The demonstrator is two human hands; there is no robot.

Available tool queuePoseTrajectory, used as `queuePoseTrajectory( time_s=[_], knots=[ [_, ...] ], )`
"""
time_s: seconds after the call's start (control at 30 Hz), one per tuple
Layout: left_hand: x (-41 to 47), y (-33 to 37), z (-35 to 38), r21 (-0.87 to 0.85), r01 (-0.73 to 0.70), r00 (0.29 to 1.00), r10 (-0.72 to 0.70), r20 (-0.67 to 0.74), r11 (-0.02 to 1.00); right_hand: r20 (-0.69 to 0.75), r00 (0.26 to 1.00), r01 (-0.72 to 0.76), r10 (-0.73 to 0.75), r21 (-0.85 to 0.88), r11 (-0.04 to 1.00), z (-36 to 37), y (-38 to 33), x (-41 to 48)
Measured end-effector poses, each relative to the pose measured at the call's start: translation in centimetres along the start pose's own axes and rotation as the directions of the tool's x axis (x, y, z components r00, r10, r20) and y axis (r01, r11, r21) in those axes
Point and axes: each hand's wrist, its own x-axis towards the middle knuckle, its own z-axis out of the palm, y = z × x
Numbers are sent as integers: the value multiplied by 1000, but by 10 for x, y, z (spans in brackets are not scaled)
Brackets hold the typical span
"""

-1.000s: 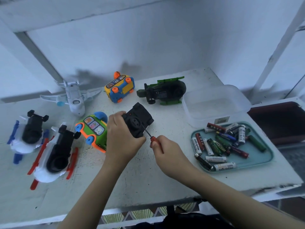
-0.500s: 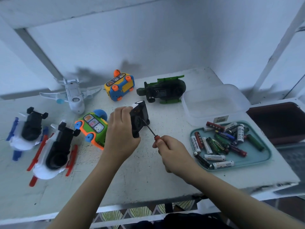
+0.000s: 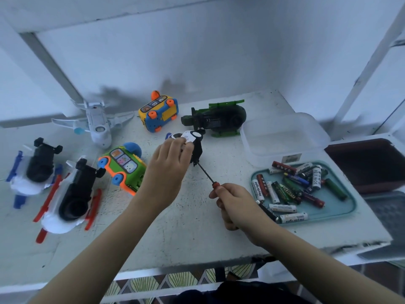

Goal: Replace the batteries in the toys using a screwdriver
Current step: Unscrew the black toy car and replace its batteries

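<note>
My left hand [image 3: 169, 160] grips a small toy car [image 3: 192, 143] with a white top and black underside, tilted on its side above the table. A screwdriver [image 3: 207, 174] with a red handle and thin dark shaft is held in my right hand [image 3: 235, 204]. Its tip touches the car's black underside at the lower edge. Loose batteries [image 3: 291, 189] of several colours lie in a teal tray [image 3: 341, 210] to the right of my right hand.
On the white table [image 3: 192, 233] stand a green toy bus [image 3: 123, 167], a yellow-blue toy bus [image 3: 158, 114], a white plane [image 3: 97, 126], a green helicopter [image 3: 215, 119] and two overturned white toys [image 3: 72, 194] at left. A clear plastic box [image 3: 282, 137] sits behind the tray.
My left hand has turned the toy car from underside-up onto its side and moved it farther from me. My right hand has drawn back, and more of the screwdriver shaft shows.
</note>
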Motion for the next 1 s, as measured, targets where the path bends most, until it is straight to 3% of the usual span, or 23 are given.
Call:
queuePoseTrajectory(
  time_s=[0.17,0.3,0.43,0.6,0.67,0.73,0.8,0.87,1.0],
  knots=[
    [-2,-4,8,91,-102,994,105,-33,991,2,997,-80,81,98,992,-2,4,-1],
    [-4,-8,12,103,-80,995,86,-56,991,15,993,-122,121,136,983,-3,6,0],
    [-4,-10,11,10,-5,996,6,-87,1000,30,992,-124,121,161,979,-6,4,-1],
    [-9,-12,3,-243,146,982,-170,-80,959,46,995,-96,89,168,981,-10,-3,0],
    [-10,-13,-6,-436,244,953,-297,-57,866,63,997,-48,40,132,990,-13,-8,1],
    [-12,-15,-13,-640,356,896,-443,27,680,66,997,41,-43,29,999,-16,-15,3],
    [-15,-18,-15,-771,394,858,-500,115,499,25,991,134,-132,-143,981,-18,-22,7],
    [-19,-17,-17,-837,391,848,-504,165,383,-28,976,205,-218,-246,947,-20,-31,12],
    [-19,-6,-24,-902,368,851,-473,229,226,-94,969,223,-229,-73,972,-28,-44,23]
  ],
)
